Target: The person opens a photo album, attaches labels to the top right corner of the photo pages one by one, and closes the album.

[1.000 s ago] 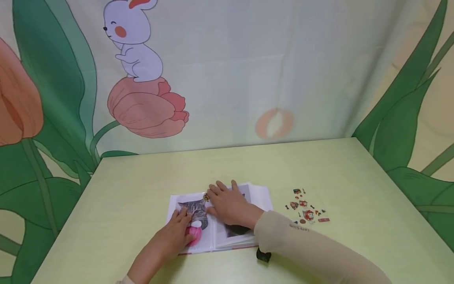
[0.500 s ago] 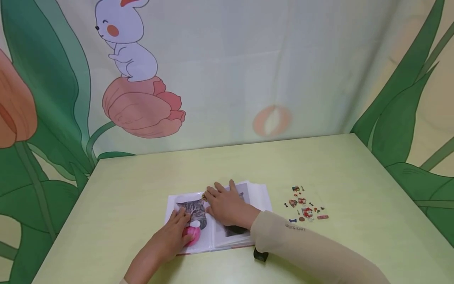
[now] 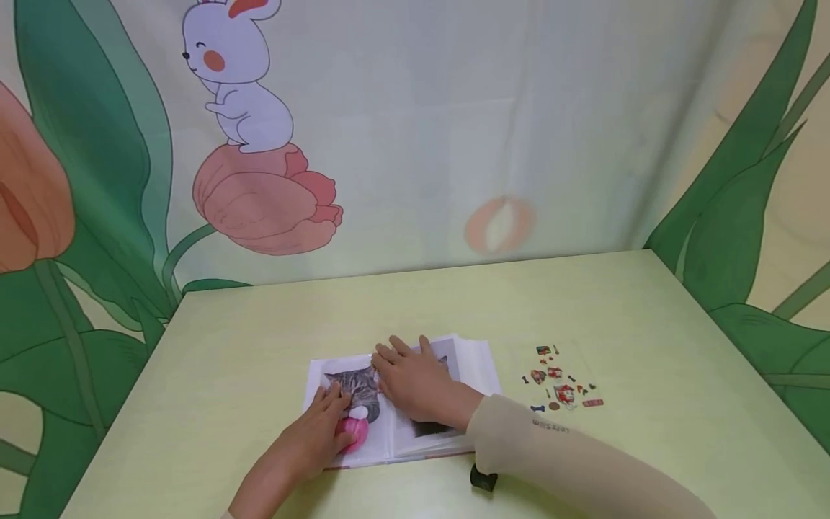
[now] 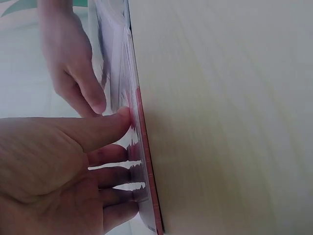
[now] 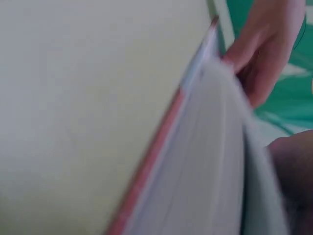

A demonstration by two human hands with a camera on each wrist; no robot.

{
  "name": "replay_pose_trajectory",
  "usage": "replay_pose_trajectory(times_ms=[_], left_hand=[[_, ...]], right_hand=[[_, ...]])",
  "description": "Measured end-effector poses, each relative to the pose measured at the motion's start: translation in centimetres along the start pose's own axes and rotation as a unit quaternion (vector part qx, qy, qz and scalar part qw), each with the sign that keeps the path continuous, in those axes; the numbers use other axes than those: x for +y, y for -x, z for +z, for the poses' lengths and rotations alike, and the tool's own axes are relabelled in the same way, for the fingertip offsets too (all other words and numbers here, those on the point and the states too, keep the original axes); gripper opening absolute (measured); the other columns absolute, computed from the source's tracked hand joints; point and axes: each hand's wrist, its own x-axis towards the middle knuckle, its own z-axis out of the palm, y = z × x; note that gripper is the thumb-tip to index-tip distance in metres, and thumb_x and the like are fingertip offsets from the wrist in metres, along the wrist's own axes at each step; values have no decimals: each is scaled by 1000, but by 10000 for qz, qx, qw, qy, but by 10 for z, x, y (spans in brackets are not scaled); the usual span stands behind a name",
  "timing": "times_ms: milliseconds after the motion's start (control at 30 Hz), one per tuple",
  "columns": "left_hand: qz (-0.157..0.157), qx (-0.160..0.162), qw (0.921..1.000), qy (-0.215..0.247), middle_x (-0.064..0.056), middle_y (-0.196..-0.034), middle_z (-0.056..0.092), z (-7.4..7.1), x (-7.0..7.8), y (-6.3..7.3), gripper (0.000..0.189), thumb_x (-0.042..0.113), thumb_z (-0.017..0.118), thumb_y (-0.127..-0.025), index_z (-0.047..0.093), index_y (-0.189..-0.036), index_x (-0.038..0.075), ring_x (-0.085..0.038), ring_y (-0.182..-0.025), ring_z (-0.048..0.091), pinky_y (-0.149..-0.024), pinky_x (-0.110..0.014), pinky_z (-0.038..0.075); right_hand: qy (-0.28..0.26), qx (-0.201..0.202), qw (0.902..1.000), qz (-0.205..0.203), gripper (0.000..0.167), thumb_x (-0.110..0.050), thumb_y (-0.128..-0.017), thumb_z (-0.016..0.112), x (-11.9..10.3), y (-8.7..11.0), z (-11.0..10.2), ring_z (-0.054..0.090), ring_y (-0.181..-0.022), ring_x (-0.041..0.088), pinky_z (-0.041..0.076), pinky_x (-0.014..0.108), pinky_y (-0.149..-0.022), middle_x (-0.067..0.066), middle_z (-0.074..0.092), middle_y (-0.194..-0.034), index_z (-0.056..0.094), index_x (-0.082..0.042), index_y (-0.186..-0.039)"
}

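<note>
My two hands rest, fingers extended and gripping nothing, on one spread album (image 3: 382, 445) on the bench (image 3: 246, 339); left hand (image 3: 315, 430) on the left page, right hand (image 3: 413, 380) across the fold; two pictures (image 3: 360, 383) show; one sticker sheet (image 3: 564, 382) lies near, to the right.

My right hand (image 3: 418, 380) has slid slightly left over the photo album (image 3: 372, 458), its fingers now covering the small sticker that showed near the album's far edge.
</note>
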Motion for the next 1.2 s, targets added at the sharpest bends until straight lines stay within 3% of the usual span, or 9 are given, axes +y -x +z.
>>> replay_pose_trajectory(times_ms=[200,500,733,1033,1200], left_hand=[[-46,-90,9999,-74,-33,-160,31,1,0,0,62,19,74,-96,49,-146,-8,-53,-149,22,-116,-63,31],[-163,-94,9998,-106,-32,-161,31,0,0,0,62,20,75,-96,50,-147,-6,-53,-150,22,-115,-64,31],[38,10,10000,-24,-34,-159,33,2,1,-1,59,17,74,-96,51,-144,-8,-55,-148,24,-114,-64,33],[-11,-45,10000,-3,-34,-160,30,1,1,-1,59,17,73,-96,50,-145,-8,-54,-149,22,-115,-64,32],[-123,-165,9998,59,-32,-162,28,1,1,-1,61,18,73,-97,49,-147,-6,-53,-150,20,-115,-65,31]], right_hand=[[169,-289,9992,-200,56,-45,-111,39,-7,10,2,28,-154,23,26,64,-119,0,34,-166,41,-17,-160],[211,-430,9988,-41,61,-52,-110,38,-4,-5,3,26,-155,25,25,62,-120,-2,33,-167,37,-20,-162],[35,-702,9974,186,68,-59,-106,41,4,-9,-2,24,-155,26,21,62,-121,-3,32,-167,35,-22,-163],[-168,-402,9987,263,72,-59,-105,45,7,-8,3,22,-156,27,23,59,-122,3,32,-167,37,-14,-161],[-17,-263,9996,-124,59,-48,-109,44,2,-1,5,25,-155,24,26,63,-119,-1,35,-166,41,-18,-160]])
